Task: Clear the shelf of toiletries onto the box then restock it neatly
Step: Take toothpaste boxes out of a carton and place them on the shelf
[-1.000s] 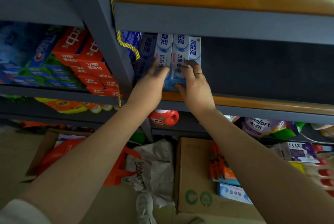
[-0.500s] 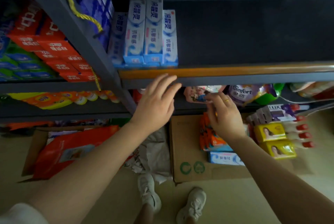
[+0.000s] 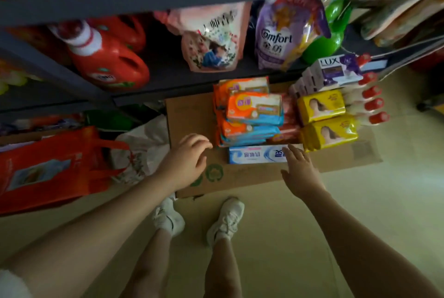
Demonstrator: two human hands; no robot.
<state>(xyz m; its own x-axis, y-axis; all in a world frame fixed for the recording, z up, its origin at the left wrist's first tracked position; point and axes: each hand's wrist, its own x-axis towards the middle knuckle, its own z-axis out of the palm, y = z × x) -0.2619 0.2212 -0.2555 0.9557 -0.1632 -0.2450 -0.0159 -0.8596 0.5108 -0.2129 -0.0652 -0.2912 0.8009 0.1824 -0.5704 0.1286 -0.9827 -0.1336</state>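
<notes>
Toothpaste box (image 3: 258, 154) lies flat on the cardboard box (image 3: 192, 115), at its near edge, just in front of the stacked orange-and-blue packs (image 3: 252, 115). I see the right hand (image 3: 300, 168) above its right end, fingers straight and spread, gripping nothing; contact I cannot tell. Left hand (image 3: 189, 156) hovers left of it, fingers loosely curled, empty. Yellow soap packs (image 3: 324, 117) and Lux boxes (image 3: 334, 69) sit to the right. Red detergent jug (image 3: 108, 60) and Comfort pouch (image 3: 283, 33) stand on the shelf (image 3: 168, 81) behind.
</notes>
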